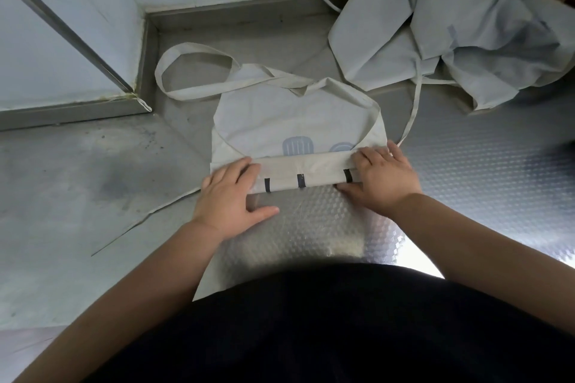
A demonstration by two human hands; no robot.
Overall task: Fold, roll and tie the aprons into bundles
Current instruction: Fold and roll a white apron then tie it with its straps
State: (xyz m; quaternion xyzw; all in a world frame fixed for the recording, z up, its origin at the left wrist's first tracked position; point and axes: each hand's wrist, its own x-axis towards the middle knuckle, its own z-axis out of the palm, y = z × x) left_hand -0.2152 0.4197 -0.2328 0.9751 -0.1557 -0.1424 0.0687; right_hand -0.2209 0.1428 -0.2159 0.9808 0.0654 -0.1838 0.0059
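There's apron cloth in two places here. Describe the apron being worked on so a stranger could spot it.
On the steel counter, look centre, ahead of the person. The apron lies flat there, its near end rolled into a tube that the left hand presses and the right hand grips. Unlike the crumpled pile at far right, its roll shows three dark marks, beside a blue print.

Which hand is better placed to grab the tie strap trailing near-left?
Left, probably. The left hand rests on the roll at its left end, where that strap leaves it; the right hand grips the opposite end.
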